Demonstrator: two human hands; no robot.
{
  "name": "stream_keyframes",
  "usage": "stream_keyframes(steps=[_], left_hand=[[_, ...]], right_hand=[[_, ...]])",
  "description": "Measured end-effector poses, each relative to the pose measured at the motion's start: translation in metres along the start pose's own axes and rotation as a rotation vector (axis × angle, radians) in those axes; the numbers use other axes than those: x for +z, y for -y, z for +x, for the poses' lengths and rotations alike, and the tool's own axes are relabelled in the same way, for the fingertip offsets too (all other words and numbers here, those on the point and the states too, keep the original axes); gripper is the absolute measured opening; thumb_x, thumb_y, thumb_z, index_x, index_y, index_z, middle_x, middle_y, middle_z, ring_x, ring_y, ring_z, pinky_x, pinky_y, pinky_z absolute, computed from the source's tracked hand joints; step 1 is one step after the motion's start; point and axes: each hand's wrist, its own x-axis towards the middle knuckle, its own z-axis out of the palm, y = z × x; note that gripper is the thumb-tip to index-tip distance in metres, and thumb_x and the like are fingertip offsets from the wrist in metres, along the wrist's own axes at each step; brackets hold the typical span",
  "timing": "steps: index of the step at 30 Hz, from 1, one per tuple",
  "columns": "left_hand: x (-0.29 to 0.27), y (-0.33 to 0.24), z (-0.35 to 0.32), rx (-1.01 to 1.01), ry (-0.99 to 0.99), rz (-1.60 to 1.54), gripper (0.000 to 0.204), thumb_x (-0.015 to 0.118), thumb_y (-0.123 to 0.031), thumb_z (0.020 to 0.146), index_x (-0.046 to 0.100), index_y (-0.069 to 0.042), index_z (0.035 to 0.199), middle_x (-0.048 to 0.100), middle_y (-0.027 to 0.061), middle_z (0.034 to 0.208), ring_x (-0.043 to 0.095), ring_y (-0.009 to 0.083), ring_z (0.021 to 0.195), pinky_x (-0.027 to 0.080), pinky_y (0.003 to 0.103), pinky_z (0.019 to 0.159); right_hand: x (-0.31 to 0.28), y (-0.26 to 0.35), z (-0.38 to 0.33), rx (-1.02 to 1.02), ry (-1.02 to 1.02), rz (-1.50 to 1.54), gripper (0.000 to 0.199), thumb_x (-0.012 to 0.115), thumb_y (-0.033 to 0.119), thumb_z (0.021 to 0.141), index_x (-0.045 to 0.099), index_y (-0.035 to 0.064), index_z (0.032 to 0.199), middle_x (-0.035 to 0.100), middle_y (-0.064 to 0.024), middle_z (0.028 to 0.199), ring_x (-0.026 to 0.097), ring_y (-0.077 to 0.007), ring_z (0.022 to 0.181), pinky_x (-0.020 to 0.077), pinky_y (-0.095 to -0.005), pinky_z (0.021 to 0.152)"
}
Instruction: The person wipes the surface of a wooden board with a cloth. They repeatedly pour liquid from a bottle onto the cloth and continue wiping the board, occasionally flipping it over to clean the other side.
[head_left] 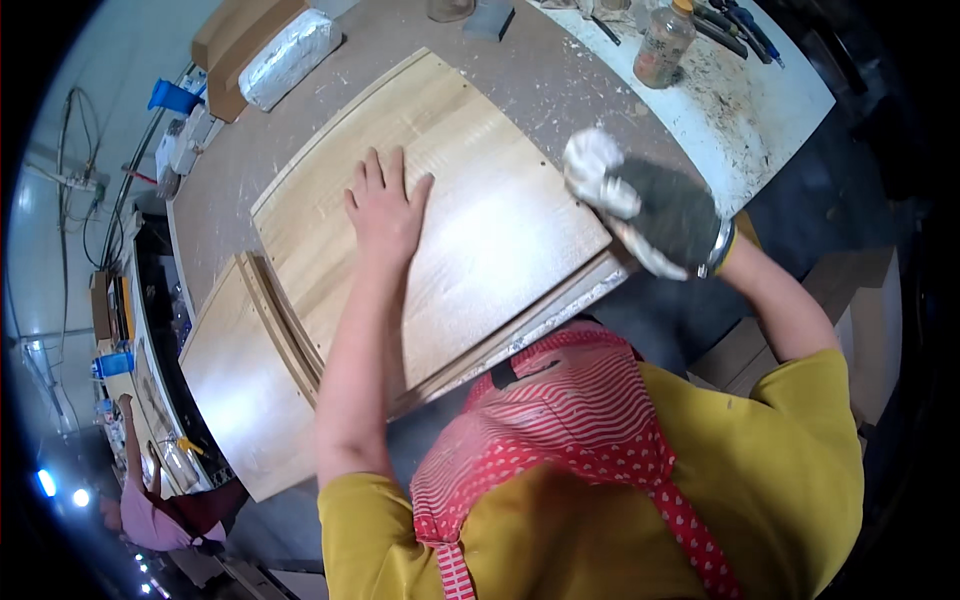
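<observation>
Workbench: wood panel [500,230] under left hand [385,212] fingers.

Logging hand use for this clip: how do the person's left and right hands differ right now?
The left hand is bare; the right hand wears a dark and white glove. The left hand lies flat, fingers spread, on the middle of the top wooden panel; the right hand is curled around a white cloth at that panel's right edge. The left hand holds nothing; the right grips the cloth. Both are on the same panel.
</observation>
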Motion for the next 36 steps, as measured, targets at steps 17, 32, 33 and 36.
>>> stream_keyframes(steps=[17, 32, 33, 36], left_hand=[[-0.013, -0.016, -0.005, 0.043, 0.185, 0.006, 0.062, 0.054, -0.047, 0.091, 0.043, -0.017, 0.144, 0.029, 0.0197, 0.153, 0.028, 0.0391, 0.14, 0.023, 0.058, 0.11], [-0.023, -0.016, 0.0, 0.012, 0.207, -0.052, 0.063, 0.061, -0.043, 0.089, 0.043, -0.016, 0.143, 0.03, 0.0187, 0.153, 0.029, 0.0393, 0.139, 0.023, 0.058, 0.11], [-0.022, -0.016, 0.001, 0.008, 0.218, -0.056, 0.063, 0.061, -0.043, 0.088, 0.043, -0.016, 0.143, 0.029, 0.0187, 0.153, 0.029, 0.0392, 0.139, 0.023, 0.058, 0.11], [-0.022, -0.016, -0.002, 0.005, 0.218, -0.087, 0.064, 0.064, -0.041, 0.087, 0.044, -0.016, 0.142, 0.029, 0.0188, 0.153, 0.029, 0.0397, 0.139, 0.023, 0.058, 0.11]], right_hand=[[0.063, -0.013, 0.086, 0.193, 0.264, 0.06, 0.034, 0.053, 0.025, 0.093, 0.057, 0.0043, 0.118, 0.062, -0.0197, 0.116, 0.062, -0.0348, 0.104, 0.0478, -0.0444, 0.091], [0.136, -0.043, 0.295, 0.172, -0.058, 0.186, 0.028, 0.046, 0.024, 0.096, 0.06, 0.0094, 0.115, 0.065, -0.0183, 0.111, 0.062, -0.0326, 0.104, 0.0458, -0.0442, 0.091], [0.134, -0.026, 0.292, 0.114, 0.067, 0.24, 0.029, 0.045, 0.025, 0.097, 0.062, 0.0103, 0.115, 0.065, -0.0172, 0.113, 0.062, -0.0319, 0.103, 0.0455, -0.0434, 0.092], [0.131, -0.089, 0.306, 0.367, -0.07, 0.127, 0.031, 0.045, 0.029, 0.096, 0.065, 0.0122, 0.112, 0.065, -0.0175, 0.113, 0.063, -0.0337, 0.104, 0.0469, -0.0417, 0.091]])
